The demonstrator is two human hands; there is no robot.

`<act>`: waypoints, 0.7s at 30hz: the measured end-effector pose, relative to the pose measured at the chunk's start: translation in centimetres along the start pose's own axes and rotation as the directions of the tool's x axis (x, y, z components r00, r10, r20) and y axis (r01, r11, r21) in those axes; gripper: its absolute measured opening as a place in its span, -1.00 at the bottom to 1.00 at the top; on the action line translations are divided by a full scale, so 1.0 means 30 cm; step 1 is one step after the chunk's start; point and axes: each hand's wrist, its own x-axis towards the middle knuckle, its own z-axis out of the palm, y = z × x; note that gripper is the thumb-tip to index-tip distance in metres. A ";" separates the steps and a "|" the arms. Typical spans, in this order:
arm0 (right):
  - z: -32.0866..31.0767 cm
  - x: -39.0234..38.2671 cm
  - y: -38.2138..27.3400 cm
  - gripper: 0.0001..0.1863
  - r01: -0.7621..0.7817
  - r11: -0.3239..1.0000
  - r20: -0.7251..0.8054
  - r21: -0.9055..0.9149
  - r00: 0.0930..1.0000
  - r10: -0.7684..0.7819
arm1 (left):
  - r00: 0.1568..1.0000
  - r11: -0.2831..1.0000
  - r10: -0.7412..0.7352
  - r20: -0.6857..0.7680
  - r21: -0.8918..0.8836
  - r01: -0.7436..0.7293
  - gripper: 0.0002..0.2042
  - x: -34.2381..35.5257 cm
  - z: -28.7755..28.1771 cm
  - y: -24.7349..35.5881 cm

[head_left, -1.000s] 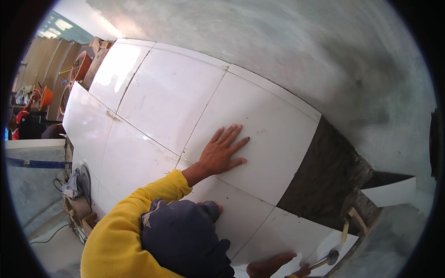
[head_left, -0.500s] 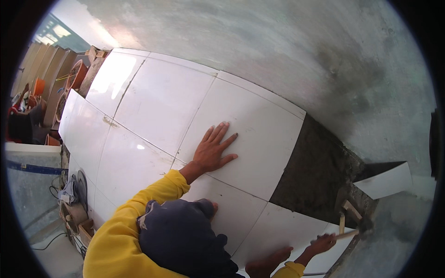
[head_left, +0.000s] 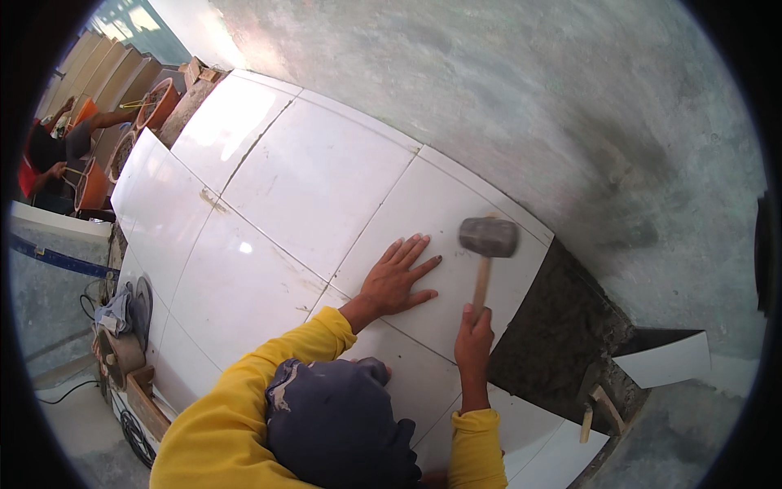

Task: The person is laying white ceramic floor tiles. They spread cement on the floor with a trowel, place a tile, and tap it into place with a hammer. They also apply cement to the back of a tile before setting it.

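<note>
My left hand point(head_left: 397, 277) lies flat, fingers spread, on a large white floor tile point(head_left: 440, 196) beside the wall. My right hand point(head_left: 474, 346) is wrapped round the wooden handle of a mallet point(head_left: 489, 236) with a thick dark head. The head is over the same tile, to the right of my left hand; whether it touches the tile I cannot tell. Right of this tile lies a bed of dark wet mortar point(head_left: 546, 322). At the mortar's near right corner rests a trowel point(head_left: 599, 411) with a wooden handle.
A cut white tile piece point(head_left: 668, 360) leans by the right wall point(head_left: 676, 269). Other laid tiles point(head_left: 252, 269) spread leftward. At the far left, a person point(head_left: 61, 155) handles orange buckets point(head_left: 94, 186). A wooden box point(head_left: 147, 395) and cables point(head_left: 134, 436) lie at the left edge.
My right hand has brought the mallet from the lower right corner up over the tile. My left hand stays on the tile. A person with a bucket shows more at the far left.
</note>
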 end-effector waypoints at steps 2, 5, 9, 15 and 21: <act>0.009 0.013 -0.027 -0.54 -0.005 0.999 0.022 -0.042 1.000 0.006 | 1.000 1.000 -0.013 0.016 0.006 0.013 -0.28 -0.013 -0.006 -0.002; 0.005 0.004 -0.057 -0.54 0.020 0.997 -0.055 0.078 0.998 -0.015 | 1.000 1.000 -0.008 -0.010 0.017 0.008 -0.28 0.004 -0.001 -0.011; 0.021 0.039 -0.032 -0.54 0.039 0.997 -0.032 -0.062 0.999 -0.041 | 1.000 1.000 -0.005 0.001 -0.013 0.005 -0.28 0.003 0.001 0.002; 0.018 0.034 -0.010 -0.56 0.142 0.989 -0.100 -0.053 0.984 -0.146 | 1.000 1.000 -0.005 0.018 0.014 0.004 -0.26 0.005 -0.010 -0.009; -0.101 0.049 0.046 -0.57 0.206 0.978 -0.065 0.015 0.977 -0.204 | 1.000 1.000 -0.001 0.017 -0.022 0.002 -0.37 -0.059 0.020 0.000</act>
